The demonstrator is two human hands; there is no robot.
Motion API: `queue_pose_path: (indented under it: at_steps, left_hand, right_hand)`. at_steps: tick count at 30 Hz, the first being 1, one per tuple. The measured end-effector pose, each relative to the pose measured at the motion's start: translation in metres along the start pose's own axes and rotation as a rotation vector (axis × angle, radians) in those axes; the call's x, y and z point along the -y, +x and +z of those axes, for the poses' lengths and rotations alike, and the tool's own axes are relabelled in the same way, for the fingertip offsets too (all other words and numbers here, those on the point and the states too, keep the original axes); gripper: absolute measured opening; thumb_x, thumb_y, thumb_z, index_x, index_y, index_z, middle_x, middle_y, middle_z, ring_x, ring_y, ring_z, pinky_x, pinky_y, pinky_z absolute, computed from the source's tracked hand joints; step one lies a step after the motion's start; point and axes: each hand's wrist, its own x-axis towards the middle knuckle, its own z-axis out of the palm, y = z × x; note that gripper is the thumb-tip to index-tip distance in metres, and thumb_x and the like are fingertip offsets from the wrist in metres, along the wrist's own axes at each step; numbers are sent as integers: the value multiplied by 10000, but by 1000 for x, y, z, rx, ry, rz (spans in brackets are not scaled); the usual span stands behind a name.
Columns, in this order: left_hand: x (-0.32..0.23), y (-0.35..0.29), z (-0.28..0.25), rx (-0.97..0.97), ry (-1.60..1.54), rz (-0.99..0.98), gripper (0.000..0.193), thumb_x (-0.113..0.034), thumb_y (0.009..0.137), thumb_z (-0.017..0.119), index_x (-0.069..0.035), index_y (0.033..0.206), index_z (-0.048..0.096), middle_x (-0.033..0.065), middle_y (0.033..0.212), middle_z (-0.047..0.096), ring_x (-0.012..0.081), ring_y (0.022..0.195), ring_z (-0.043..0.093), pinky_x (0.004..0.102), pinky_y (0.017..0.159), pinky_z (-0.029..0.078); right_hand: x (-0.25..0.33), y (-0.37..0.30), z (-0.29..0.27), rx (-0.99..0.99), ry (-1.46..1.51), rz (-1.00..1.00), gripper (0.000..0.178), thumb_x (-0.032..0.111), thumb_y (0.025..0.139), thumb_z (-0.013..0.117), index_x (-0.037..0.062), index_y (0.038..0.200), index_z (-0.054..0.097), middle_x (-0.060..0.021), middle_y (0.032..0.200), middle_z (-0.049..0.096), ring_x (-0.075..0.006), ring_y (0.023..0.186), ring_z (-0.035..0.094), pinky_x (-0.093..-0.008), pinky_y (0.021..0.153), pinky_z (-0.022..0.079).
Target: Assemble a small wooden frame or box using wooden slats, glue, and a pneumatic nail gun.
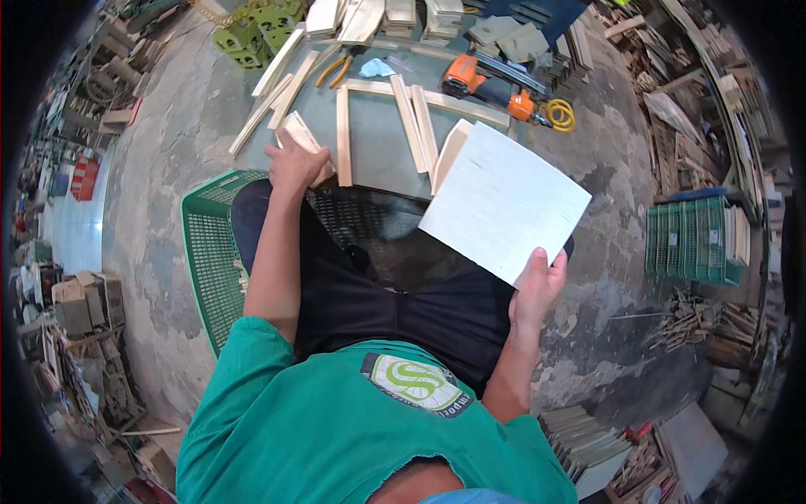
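Observation:
My right hand (539,290) grips the lower corner of a pale, square thin board (508,202), tilted over my right thigh, thumb on its face. Behind the board's left edge shows a pale wooden piece (451,153), mostly hidden. My left hand (298,160) is closed around a short block-like wooden piece (295,126) at the near left edge of the worktable (369,134). Just right of that hand, a wooden strip (343,139) reaches the table's near edge. Two more strips (411,122) lie side by side near the middle.
An orange nail gun (467,80) with a yellow coiled hose (557,115) lies at the table's right. Orange-handled pliers (337,69) rest farther back, near stacked wood pieces (361,21). A green basket (210,260) stands against my left side; a green crate (688,239) is farther right.

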Motion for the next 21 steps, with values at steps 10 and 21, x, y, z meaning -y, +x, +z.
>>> queue_pose_path:
  at_steps: [10, 21]
  left_hand:
    - [47, -21, -9, 125, -421, 126, 720, -199, 768, 687, 61, 1353, 357, 277, 1067, 684, 357, 985, 697, 434, 825, 554]
    - [-2, -132, -36, 975, -1735, 237, 676, -321, 944, 575, -71, 1507, 296, 206, 1369, 518, 301, 1132, 616, 449, 921, 557]
  right_hand:
    - [16, -3, -2, 20, 133, 58, 342, 67, 969, 620, -34, 1268, 488, -111, 1196, 619, -150, 1059, 592, -317, 979, 460]
    - [28, -20, 22, 258, 199, 76, 454, 110, 971, 648, -45, 1353, 459, -113, 1265, 613, -152, 1119, 588, -315, 1020, 445]
